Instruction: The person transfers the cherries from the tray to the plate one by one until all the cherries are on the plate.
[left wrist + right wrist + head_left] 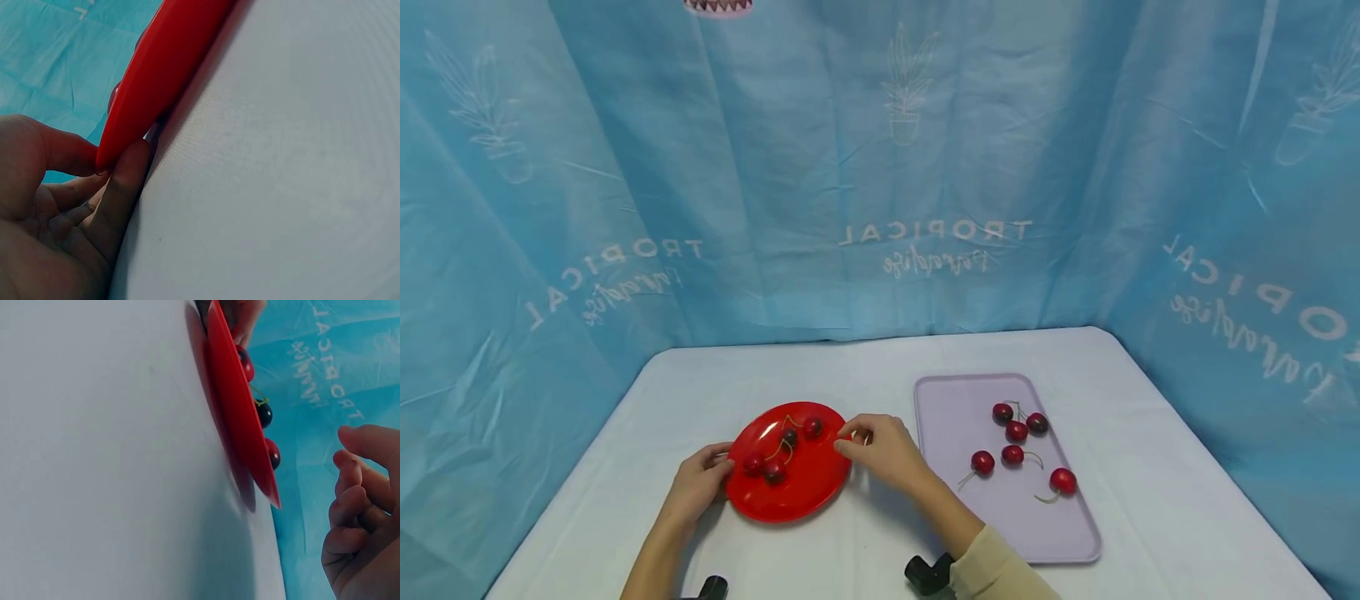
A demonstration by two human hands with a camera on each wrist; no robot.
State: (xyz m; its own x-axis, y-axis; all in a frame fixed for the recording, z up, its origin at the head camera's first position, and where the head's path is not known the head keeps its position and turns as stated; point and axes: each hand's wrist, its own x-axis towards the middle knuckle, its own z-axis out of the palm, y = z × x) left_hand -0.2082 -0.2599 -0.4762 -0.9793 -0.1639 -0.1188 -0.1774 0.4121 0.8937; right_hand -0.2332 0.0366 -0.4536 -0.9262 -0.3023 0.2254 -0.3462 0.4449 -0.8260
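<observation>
A red plate [797, 497] lies on the white table and carries several dark red cherries [773, 472]. My left hand [702, 483] grips the plate's left rim; in the left wrist view the thumb lies on top of the rim [162, 69] and a finger [125, 181] sits under it. My right hand [871, 443] hovers just off the plate's right edge with loosely curled fingers. In the right wrist view those fingers [357, 509] hold nothing and stay apart from the plate [240, 425], on which cherries [264, 414] show.
A lilac tray [951, 404] lies to the right of the plate with several stemmed cherries [1017, 431] on it. A blue printed curtain [880, 167] closes in the table [880, 354] at the back and on both sides.
</observation>
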